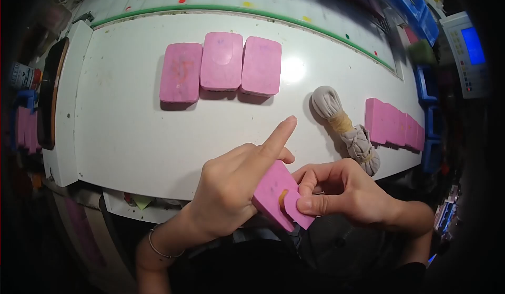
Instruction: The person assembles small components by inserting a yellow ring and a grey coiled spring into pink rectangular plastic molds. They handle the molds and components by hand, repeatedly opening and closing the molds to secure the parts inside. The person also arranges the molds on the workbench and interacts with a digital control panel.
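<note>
Both hands' grip [239, 186] [342, 191] holding one pink block [274, 191], three pink blocks [221, 65] on table [131, 136]

You are at a small factory or workshop station: a white worktop [131, 136] edged by a green strip [252, 11], rows of identical pink blocks [221, 67] laid out in batches, blue storage bins [421, 15] and a control panel with a blue screen [468, 52] to your right

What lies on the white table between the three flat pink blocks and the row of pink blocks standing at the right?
In the head view, a grey cloth bundle tied with tan bands lies between the three flat pink blocks and the standing pink row.
</note>
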A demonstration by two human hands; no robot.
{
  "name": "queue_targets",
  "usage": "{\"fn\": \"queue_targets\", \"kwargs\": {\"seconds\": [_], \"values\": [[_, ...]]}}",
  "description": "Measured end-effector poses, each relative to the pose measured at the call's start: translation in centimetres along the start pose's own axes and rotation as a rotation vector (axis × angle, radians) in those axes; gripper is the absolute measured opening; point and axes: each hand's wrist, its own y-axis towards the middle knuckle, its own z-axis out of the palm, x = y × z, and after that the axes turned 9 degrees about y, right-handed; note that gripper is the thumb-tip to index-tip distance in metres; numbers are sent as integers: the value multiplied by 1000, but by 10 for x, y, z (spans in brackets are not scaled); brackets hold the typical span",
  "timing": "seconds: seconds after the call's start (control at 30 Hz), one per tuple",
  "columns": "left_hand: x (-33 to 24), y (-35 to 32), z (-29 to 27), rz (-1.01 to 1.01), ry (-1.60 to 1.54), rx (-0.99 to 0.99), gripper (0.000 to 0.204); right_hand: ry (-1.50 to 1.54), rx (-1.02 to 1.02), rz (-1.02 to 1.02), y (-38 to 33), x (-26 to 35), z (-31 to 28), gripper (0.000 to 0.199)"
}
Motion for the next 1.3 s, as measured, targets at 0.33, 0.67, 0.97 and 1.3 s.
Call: {"fn": "queue_targets", "kwargs": {"seconds": [0.33,0.67,0.97,1.3], "values": [[-9,5,3,120,285,-47,62,130,-58,-152,-9,-10,9,11],[-12,10,5,87,207,65,65,160,46,-46,-8,-11,-9,12],[-11,11,8,6,38,118,69,299,77,-71,-5,-24,-15,9],[-12,13,8,-157,-91,149,70,373,96,-78,0,-31,-16,9]]}}
